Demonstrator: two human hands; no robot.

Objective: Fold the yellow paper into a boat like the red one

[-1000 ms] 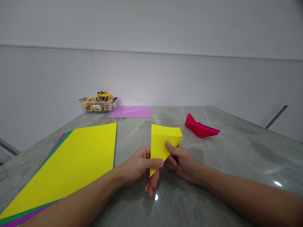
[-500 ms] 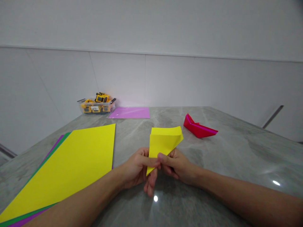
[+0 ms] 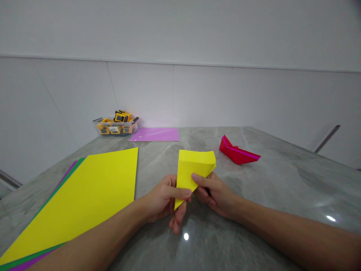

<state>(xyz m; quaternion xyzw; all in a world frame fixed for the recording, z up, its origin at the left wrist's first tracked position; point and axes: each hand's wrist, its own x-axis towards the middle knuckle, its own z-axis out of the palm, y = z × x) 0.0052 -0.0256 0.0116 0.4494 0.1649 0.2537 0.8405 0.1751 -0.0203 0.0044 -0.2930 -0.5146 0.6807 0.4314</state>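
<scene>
A folded piece of yellow paper is held up between both hands, its wide end away from me and its pointed corner toward me. My left hand pinches it near the pointed corner, thumb on top and fingers beneath. My right hand grips its slanted right edge, with the thumb on the upper face. The right fingers are partly hidden under the paper. Beyond my right hand, a folded red paper boat rests on the grey table.
Large yellow sheets lie over green and purple ones at the left, partly under my left forearm. A clear bin of yellow toy vehicles and a pink-purple sheet are at the back.
My right thumb has moved up the yellow paper, away from my left thumb. The paper's wide end has shifted slightly left and its folds lie closer together.
</scene>
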